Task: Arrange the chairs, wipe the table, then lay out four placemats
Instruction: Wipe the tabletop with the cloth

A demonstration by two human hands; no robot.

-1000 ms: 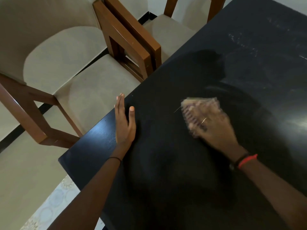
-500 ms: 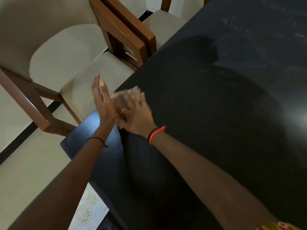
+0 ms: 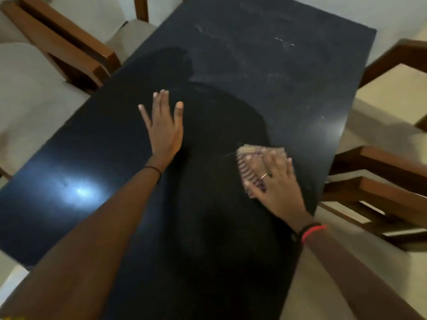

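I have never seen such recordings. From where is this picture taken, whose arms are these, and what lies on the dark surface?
There is no machine: a person works with bare hands. The single camera is worn on the head and looks down, so both arms enter from below. The left hand rests open, fingers spread, on the black table. The right hand presses a striped cloth flat on the table near its right edge, apparently wiping. Faint smears show farther away. Cushioned wooden chairs stand on both sides.

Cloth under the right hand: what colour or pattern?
The cloth looks beige with purple stripes; head view, somewhat blurred.
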